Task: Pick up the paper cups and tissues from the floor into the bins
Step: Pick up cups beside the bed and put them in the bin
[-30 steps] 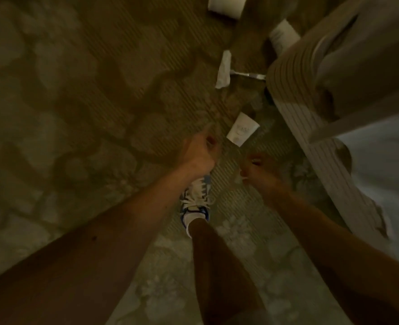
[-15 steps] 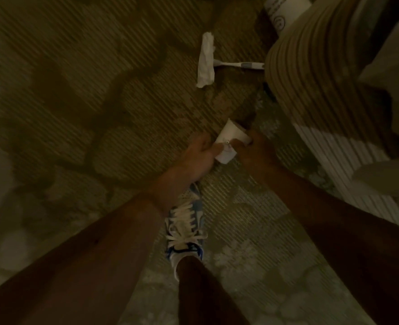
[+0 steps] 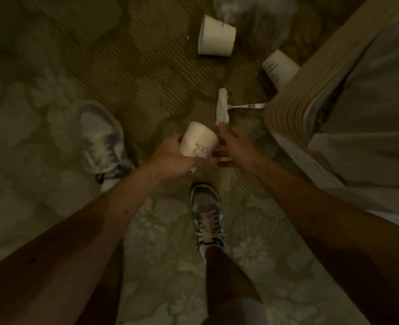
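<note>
first cup off the floor, more still lying ahead

a second ago the small white paper cup with a doodled face point(image 3: 198, 143) lay on the patterned olive carpet point(image 3: 53, 66) in front of me. half a second ago both hands were closing on it low down. now it is lifted clear. my left hand point(image 3: 172, 153) has its fingers curled round the cup's wall. my right hand point(image 3: 234, 146) sits just beside the cup with its fingers loosely spread. something pale shows under them, but i cannot tell whether they grip anything.

so one item is ready to go, i reckon, though no bin is in view.

still on the carpet are the folded white tissue point(image 3: 222, 106), just beyond my right fingertips, and a white plastic fork point(image 3: 247, 106) touching it. a wide white paper cup point(image 3: 217, 36) lies on its side further on. a printed white paper cup point(image 3: 279, 69) is tucked against the ribbed beige bed edge point(image 3: 287, 109).

that edge crowds my right side, and the left is open floor apart from my own shoes.
</note>
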Action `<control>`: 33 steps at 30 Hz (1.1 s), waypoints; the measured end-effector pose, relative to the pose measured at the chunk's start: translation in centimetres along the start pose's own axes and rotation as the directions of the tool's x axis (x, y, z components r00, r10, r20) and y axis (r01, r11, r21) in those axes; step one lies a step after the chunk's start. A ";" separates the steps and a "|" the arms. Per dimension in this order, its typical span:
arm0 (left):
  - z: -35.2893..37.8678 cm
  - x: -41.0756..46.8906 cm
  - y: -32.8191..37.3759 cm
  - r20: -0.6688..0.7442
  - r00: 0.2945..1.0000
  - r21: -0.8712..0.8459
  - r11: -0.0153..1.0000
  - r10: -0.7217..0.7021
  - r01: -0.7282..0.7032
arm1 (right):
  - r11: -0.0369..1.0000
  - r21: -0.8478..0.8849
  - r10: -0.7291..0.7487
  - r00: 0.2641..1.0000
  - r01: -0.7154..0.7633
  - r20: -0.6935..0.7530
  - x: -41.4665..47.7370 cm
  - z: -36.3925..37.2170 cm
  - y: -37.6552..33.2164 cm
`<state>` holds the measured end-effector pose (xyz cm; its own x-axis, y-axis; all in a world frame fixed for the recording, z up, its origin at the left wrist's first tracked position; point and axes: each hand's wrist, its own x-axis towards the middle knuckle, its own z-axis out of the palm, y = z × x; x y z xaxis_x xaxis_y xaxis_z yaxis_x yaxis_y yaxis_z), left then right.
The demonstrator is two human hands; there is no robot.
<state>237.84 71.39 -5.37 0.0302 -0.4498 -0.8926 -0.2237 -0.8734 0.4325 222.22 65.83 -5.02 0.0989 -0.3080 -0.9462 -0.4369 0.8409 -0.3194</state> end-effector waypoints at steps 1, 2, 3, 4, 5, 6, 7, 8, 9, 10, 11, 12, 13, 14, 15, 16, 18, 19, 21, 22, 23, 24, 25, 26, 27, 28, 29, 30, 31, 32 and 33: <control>-0.8 -0.3 0.6 -0.016 1.000 0.024 1.000 0.007 -0.006 | 1.000 0.022 0.017 0.998 -0.016 -0.053 0.1 0.2 -0.9; -1.5 -0.3 1.0 -0.022 1.000 0.027 1.000 0.007 -0.007 | 0.999 0.027 0.033 0.995 -0.031 -0.094 0.2 0.3 -1.6; -2.0 -0.3 1.3 -0.025 1.000 0.007 1.000 -0.004 0.004 | 0.999 0.019 0.049 0.991 -0.047 -0.122 0.6 0.4 -2.0; -2.4 -0.2 1.5 -0.018 1.000 -0.027 0.999 -0.025 0.024 | 0.998 -0.005 0.061 0.989 -0.062 -0.135 1.0 0.5 -2.4; -2.8 0.1 1.5 -0.009 0.999 -0.055 0.997 -0.052 0.051 | 0.997 -0.027 0.072 0.988 -0.076 -0.135 1.5 0.7 -2.5; -3.3 0.6 1.4 0.002 0.997 -0.080 0.994 -0.071 0.071 | 0.996 -0.029 0.079 0.988 -0.083 -0.134 2.1 0.9 -2.6; -3.8 1.4 1.5 0.012 0.997 -0.108 0.991 -0.079 0.080 | 0.997 -0.006 0.078 0.987 -0.080 -0.138 2.7 1.0 -2.8; -4.4 2.3 1.8 0.026 0.996 -0.145 0.985 -0.088 0.090 | 0.997 0.030 0.075 0.986 -0.072 -0.149 3.5 1.0 -3.1; -4.9 3.5 2.2 0.046 0.994 -0.195 0.975 -0.098 0.105 | 0.995 0.071 0.078 0.983 -0.067 -0.168 4.4 0.7 -3.5; -5.2 4.6 2.7 0.078 0.991 -0.235 0.964 -0.112 0.128 | 0.991 0.112 0.091 0.978 -0.070 -0.190 5.4 0.4 -3.9; -5.4 5.5 3.1 0.112 0.985 -0.259 0.953 -0.131 0.156 | 0.985 0.148 0.113 0.972 -0.083 -0.208 6.3 0.1 -4.1; -5.5 6.2 3.3 0.142 0.979 -0.268 0.947 -0.144 0.178 | 0.980 0.172 0.135 0.965 -0.098 -0.223 7.0 0.1 -4.2; -5.6 6.8 3.3 0.163 0.974 -0.275 0.941 -0.155 0.196 | 0.978 0.175 0.153 0.960 -0.113 -0.235 7.6 0.1 -4.3; -5.7 7.2 3.1 0.181 0.969 -0.281 0.935 -0.168 0.215 | 0.977 0.172 0.168 0.955 -0.127 -0.246 8.1 0.5 -4.2; -6.0 7.3 2.8 0.196 0.963 -0.286 0.929 -0.183 0.235 | 0.974 0.181 0.183 0.950 -0.139 -0.254 8.5 1.0 -4.2; -6.3 7.4 2.6 0.211 0.958 -0.294 0.922 -0.196 0.253 | 0.967 0.209 0.196 0.947 -0.143 -0.256 8.7 1.5 -4.3; -7.0 7.6 2.7 0.243 0.946 -0.333 0.897 -0.214 0.289 | 0.947 0.288 0.217 0.943 -0.141 -0.251 8.9 2.5 -4.9; -7.4 7.6 3.0 0.259 0.940 -0.361 0.880 -0.223 0.308 | 0.932 0.330 0.234 0.943 -0.149 -0.237 8.7 2.9 -5.4; -8.3 7.3 3.9 0.291 0.932 -0.433 0.839 -0.216 0.330 | 0.890 0.423 0.266 0.947 -0.170 -0.178 7.8 3.7 -6.4; -8.8 7.1 4.5 0.316 0.927 -0.474 0.812 -0.204 0.341 | 0.867 0.463 0.273 0.952 -0.182 -0.137 7.1 4.0 -6.8; -9.4 6.9 5.1 0.347 0.918 -0.510 0.782 -0.193 0.358 | 0.849 0.493 0.273 0.957 -0.192 -0.097 6.3 4.4 -7.3; -10.0 6.6 5.7 0.377 0.907 -0.536 0.754 -0.188 0.379 | 0.832 0.519 0.268 0.961 -0.199 -0.061 5.5 4.7 -7.7; -10.5 6.3 6.3 0.409 0.893 -0.545 0.734 -0.189 0.405 | 0.812 0.545 0.264 0.964 -0.207 -0.027 4.6 5.0 -8.2; -11.1 6.1 7.2 0.445 0.875 -0.540 0.721 -0.192 0.433 | 0.788 0.575 0.262 0.965 -0.218 0.006 3.8 5.2 -8.7; -11.5 5.8 8.1 0.484 0.855 -0.529 0.716 -0.187 0.456 | 0.773 0.593 0.261 0.965 -0.226 0.026 3.0 5.4 -9.3; -11.9 5.6 9.3 0.516 0.839 -0.516 0.719 -0.173 0.466 | 0.768 0.598 0.259 0.965 -0.230 0.039 2.4 5.4 -10.1; -12.3 5.4 10.5 0.533 0.831 -0.503 0.731 -0.158 0.462 | 0.765 0.599 0.255 0.966 -0.234 0.052 1.9 5.3 -11.0; -12.8 5.3 11.7 0.534 0.832 -0.490 0.746 -0.152 0.451 | 0.756 0.611 0.244 0.967 -0.235 0.071 1.6 5.3 -12.0; -13.4 5.3 12.7 0.524 0.838 -0.476 0.764 -0.152 0.436 | 0.739 0.633 0.231 0.969 -0.233 0.087 1.4 5.2 -12.8; -13.9 5.4 13.7 0.516 0.843 -0.461 0.779 -0.155 0.425 | 0.713 0.663 0.225 0.970 -0.227 0.090 1.3 5.2 -13.6; -14.3 5.5 14.5 0.512 0.844 -0.447 0.791 -0.157 0.419 | 0.693 0.689 0.229 0.971 -0.213 0.070 1.2 5.1 -14.2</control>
<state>248.72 53.58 -2.20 -0.4382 -0.1466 -0.8868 0.2711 -0.9622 0.0251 233.09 55.80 -1.91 0.0584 -0.0753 -0.9954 0.2918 0.9549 -0.0551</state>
